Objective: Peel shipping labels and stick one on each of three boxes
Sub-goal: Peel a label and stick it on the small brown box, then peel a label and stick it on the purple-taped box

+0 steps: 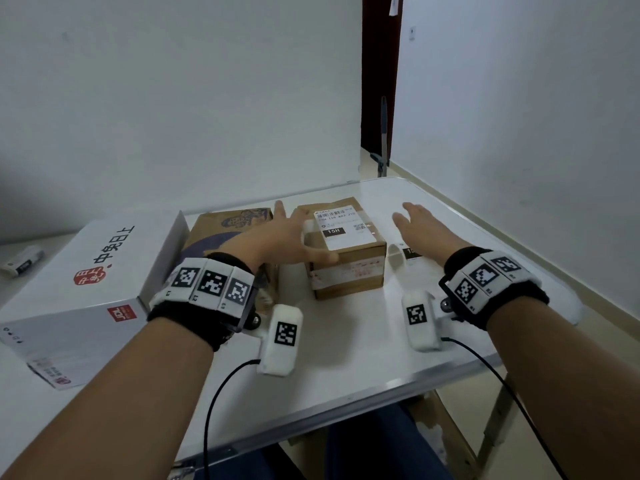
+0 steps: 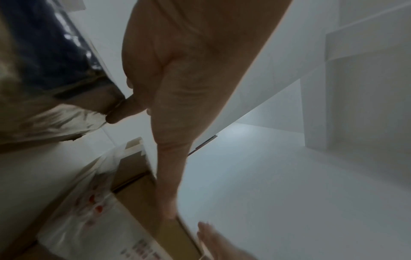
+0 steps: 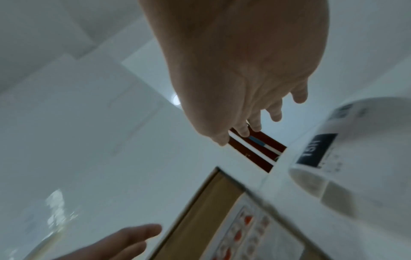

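A small brown cardboard box [image 1: 349, 268] stands mid-table with a white shipping label [image 1: 343, 230] stuck on its top. My left hand [image 1: 277, 237] lies open against the box's left side, its thumb [image 2: 169, 184] stretched along the top front edge. My right hand [image 1: 419, 223] hovers open and empty to the right of the box. Under it sits a roll of labels [image 1: 398, 256], also seen as the label roll [image 3: 344, 158] in the right wrist view. A brown package with a purple print [image 1: 225, 226] lies behind the left hand, and a large white box [image 1: 86, 271] lies at the left.
The white table's [image 1: 346, 348] front edge runs near my legs, and its right edge lies close to the wall. A small white device [image 1: 22, 261] sits at the far left. A pole [image 1: 382, 140] leans by the dark doorway behind.
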The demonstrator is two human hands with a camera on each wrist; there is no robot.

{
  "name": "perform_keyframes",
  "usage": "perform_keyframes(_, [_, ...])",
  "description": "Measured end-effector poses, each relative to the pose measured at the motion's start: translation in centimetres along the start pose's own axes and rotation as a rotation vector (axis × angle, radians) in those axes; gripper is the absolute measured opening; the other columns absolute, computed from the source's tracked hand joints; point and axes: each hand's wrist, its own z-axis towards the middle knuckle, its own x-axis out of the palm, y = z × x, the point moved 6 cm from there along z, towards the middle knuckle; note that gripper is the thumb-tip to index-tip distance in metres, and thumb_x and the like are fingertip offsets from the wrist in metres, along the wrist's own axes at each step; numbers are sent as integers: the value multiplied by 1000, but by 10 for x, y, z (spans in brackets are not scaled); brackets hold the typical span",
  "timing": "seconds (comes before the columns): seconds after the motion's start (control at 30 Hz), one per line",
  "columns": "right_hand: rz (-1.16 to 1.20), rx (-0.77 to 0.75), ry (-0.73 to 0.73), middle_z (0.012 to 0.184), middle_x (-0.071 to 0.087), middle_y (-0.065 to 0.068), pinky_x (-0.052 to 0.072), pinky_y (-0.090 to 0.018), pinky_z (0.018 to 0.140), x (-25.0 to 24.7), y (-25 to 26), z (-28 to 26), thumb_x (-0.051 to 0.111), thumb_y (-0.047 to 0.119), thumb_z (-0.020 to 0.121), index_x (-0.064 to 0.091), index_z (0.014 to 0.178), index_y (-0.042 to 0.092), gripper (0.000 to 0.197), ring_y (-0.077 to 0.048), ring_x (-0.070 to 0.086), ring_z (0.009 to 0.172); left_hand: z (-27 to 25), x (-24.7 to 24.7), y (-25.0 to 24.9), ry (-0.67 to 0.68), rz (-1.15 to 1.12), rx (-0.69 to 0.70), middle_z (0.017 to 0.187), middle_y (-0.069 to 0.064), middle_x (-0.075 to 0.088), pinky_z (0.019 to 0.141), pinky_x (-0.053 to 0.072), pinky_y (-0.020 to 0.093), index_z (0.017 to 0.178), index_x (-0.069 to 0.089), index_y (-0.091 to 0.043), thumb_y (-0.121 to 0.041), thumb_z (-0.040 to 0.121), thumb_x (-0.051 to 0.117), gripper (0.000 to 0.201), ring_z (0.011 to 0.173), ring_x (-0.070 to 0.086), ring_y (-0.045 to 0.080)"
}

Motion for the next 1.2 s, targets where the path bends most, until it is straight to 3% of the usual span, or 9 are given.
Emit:
perform_keyframes(0.07, [30,84,-12,156,25,-13,24,-49,115,-6,-21,3,37,38,98,20,151,17,60,-32,30,141,3,-13,-8,-67,-75,16,162,7,-9,115,18,51,152,14,-28,-76,73,53,100,145,20,37])
perform_keyframes(0.17, [33,231,-22,152,31,-18,32,-48,111,-11,-50,6,47,45,92,18,151,15,72,-37,37,135,17,-34,-21,-263,-180,99,162,5,8,114,27,51,144,35,-22,-68,85,44,76,138,38,30])
perform_keyframes(0.27, [99,324,-2,148,37,-19,36,-43,108,-14,-67,6,52,51,90,18,150,5,83,-36,39,135,29,-37,-34,-258,-208,147,157,5,25,110,36,44,139,43,-19,-56,91,47,61,133,44,28])
perform_keyframes(0.47, [420,303,-146,132,54,-16,44,-39,98,-14,-83,12,71,19,82,47,133,6,57,-31,52,121,36,-36,-64,-253,-231,215,152,5,36,110,34,35,137,48,-17,-38,95,54,48,132,44,23])
perform_keyframes(0.63, [518,227,-271,129,56,-13,45,-37,101,-18,-81,10,64,9,87,59,123,13,37,-26,53,121,36,-34,-76,-273,-308,260,145,0,45,104,37,31,134,51,-17,-31,95,55,41,128,48,20])
perform_keyframes(0.8, [502,158,-257,126,57,-11,46,-28,82,-18,-78,9,56,1,86,66,115,17,35,-23,57,101,37,-31,-80,-266,-352,263,141,0,48,87,39,24,130,54,-21,-29,95,54,36,122,52,18])
perform_keyframes(0.9, [488,173,-248,129,50,-13,46,-28,86,-17,-77,8,57,2,83,69,106,18,30,-24,57,104,36,-29,-82,-257,-361,262,139,1,50,81,38,23,129,55,-23,-30,95,54,35,112,54,14])
perform_keyframes(1.03, [527,174,-339,127,57,-9,47,-34,101,-25,-77,3,50,-2,85,71,105,14,33,-24,56,115,33,-26,-84,-251,-371,259,134,3,53,87,47,30,128,56,-23,-29,94,54,34,109,56,18])
perform_keyframes(1.2, [489,140,-398,119,65,-5,49,-30,88,-39,-66,-6,53,3,83,73,104,16,31,-22,59,105,32,-25,-85,-241,-397,267,132,3,55,95,49,37,126,58,-23,-29,94,54,33,112,57,19])
